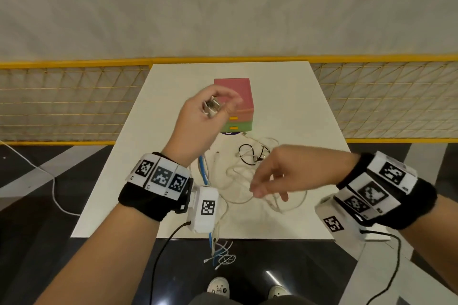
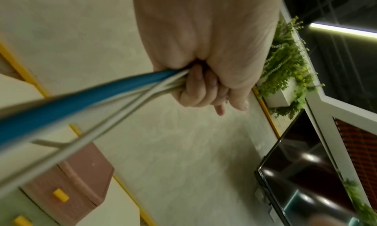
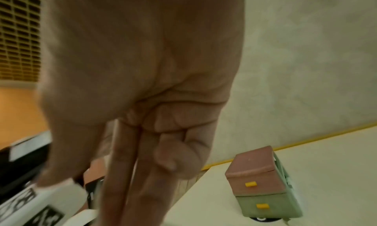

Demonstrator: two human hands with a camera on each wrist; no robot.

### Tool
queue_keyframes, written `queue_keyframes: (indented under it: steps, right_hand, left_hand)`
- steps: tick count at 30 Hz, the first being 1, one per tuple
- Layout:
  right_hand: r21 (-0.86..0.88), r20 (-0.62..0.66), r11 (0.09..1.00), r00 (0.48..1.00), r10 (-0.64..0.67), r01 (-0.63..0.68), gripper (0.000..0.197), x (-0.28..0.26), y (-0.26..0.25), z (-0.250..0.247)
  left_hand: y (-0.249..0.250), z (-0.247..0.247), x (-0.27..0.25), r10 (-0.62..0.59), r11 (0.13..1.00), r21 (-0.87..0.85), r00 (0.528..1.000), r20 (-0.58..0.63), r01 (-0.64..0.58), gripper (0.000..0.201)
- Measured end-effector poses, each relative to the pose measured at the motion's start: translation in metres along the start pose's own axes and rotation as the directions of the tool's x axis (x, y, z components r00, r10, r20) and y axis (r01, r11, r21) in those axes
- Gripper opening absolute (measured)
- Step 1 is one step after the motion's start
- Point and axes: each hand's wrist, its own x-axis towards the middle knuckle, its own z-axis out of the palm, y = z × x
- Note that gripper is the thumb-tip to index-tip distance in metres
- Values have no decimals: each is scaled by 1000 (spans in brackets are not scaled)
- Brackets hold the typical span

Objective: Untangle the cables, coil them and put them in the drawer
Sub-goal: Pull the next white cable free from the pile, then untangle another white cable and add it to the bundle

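Left hand [image 1: 198, 116] grips bundled cables [image 2: 85, 103]; right hand [image 1: 277, 173] loose, empty. Feed slack gently, tease loops apart on tabletop [image 1: 297, 106].

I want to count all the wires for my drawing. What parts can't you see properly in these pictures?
- Head view: the left hand covers the cable ends it grips, so their number is unclear.
- Head view: the white cables overlap, and the right hand is blurred; whether it touches one cannot be told.
- Left wrist view: the blue cable is blurred and cut off by the edge.
- Right wrist view: the drawer box is shut, so its inside is hidden.
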Motion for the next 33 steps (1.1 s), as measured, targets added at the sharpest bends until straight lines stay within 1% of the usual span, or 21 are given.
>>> queue_keyframes:
  steps: [1,2,3,5,6,8,11,13,15,17,19,21,23,25,26,27,29,30,31,32,33]
  right_hand:
    - [-84,14,996,1000,10,-9,43,-2,0,3]
    - [-155,-56,988,998,13,-21,53,-2,1,2]
    - [-205,-164,979,986,-8,-26,55,0,1,0]
    - [-216,-345,976,936,-67,-10,41,7,0,-8]
    - [-188,-398,982,913,-87,11,31,11,-2,-11]
    - [-93,-423,994,902,-90,56,20,20,-7,-12]
    - [88,-311,991,948,-70,102,28,34,-18,0]
    - [200,-255,968,962,-98,151,24,42,-23,12]
    - [269,-242,947,964,-111,176,20,51,-21,24]
    - [248,-180,958,978,-102,145,24,57,-16,31]
    - [169,-129,980,988,-84,106,29,60,-11,31]
    - [149,-174,986,984,-46,73,32,62,-11,28]
    - [246,-221,965,975,-37,92,28,64,-14,26]
    - [357,-195,925,979,-61,129,27,70,-16,32]
    - [364,-162,922,984,-74,129,26,72,-15,36]
    - [325,-110,939,991,-81,113,25,74,-10,41]
    - [159,32,986,998,-49,43,23,79,6,50]
    - [76,94,997,996,-1,-6,29,81,16,52]
    - [12,127,998,990,60,-62,39,84,27,53]
    - [-17,121,994,986,111,-110,45,88,37,53]
    - [-3,92,990,986,139,-139,46,93,45,53]
  left_hand:
    - [1,-3,2,-9,1000,-20,1000,-2,9,9]
    - [2,-4,2,-15,999,-41,1000,10,15,9]
    - [3,-5,3,-20,998,-66,999,31,22,11]
    - [7,-2,2,-36,991,-125,997,73,45,14]
    - [10,0,1,-41,986,-159,995,96,56,15]
    - [14,4,-1,-40,970,-234,991,130,70,13]
    - [18,9,-2,-52,939,-327,985,163,104,7]
    - [20,11,-2,-61,931,-347,984,170,117,3]
    - [19,11,-1,-69,937,-329,985,161,120,3]
    - [14,11,0,-87,946,-300,988,131,123,4]
    - [8,13,-1,-126,949,-279,987,97,149,5]
    - [2,17,-4,-169,953,-242,983,70,181,8]
    - [-4,21,-6,-192,959,-201,980,47,198,15]
    - [-10,22,-6,-205,954,-221,979,12,203,22]
    - [-12,21,-5,-215,946,-249,977,-9,206,25]
    - [-14,18,-5,-232,936,-279,972,-31,214,26]
    - [-20,7,-4,-285,911,-331,955,-80,244,28]
    - [-23,1,-4,-322,895,-357,942,-100,268,29]
    - [-29,-5,-5,-360,878,-380,925,-119,292,30]
    - [-35,-11,-6,-399,860,-396,907,-134,320,33]
    - [-42,-16,-8,-441,843,-405,885,-148,353,35]
